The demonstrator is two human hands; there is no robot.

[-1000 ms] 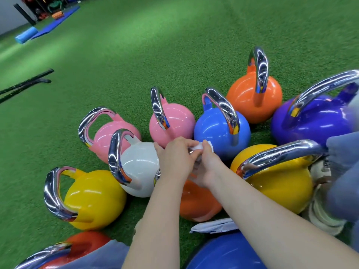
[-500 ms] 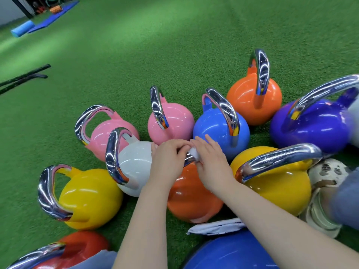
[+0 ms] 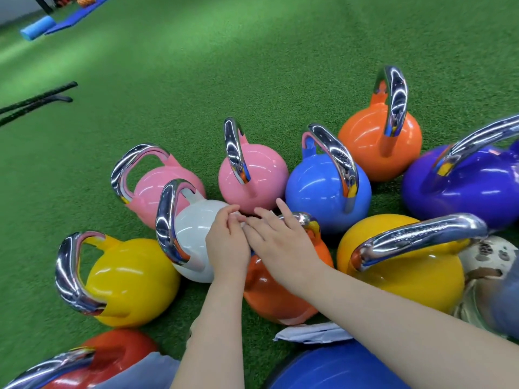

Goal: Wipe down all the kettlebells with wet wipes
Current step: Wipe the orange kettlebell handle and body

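Glossy painted kettlebells (image 3: 323, 189) – mirror-chrome metal handles (image 3: 339, 161), rough matt green turf (image 3: 252, 66)

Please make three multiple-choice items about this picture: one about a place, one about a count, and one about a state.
1. Which kettlebell stands farthest from the person?
A. white
B. the orange one at the back
C. red

2. How many pink kettlebells are there?
A. one
B. two
C. four

3. What is the right hand doing?
A. lies with spread fingers over the chrome handle of the near orange kettlebell
B. lifts the purple kettlebell
C. rests on the turf

Answers:
1 B: the orange one at the back is beyond all the others.
2 B: one pink kettlebell and a second.
3 A: the right hand covers the near orange kettlebell at its handle.
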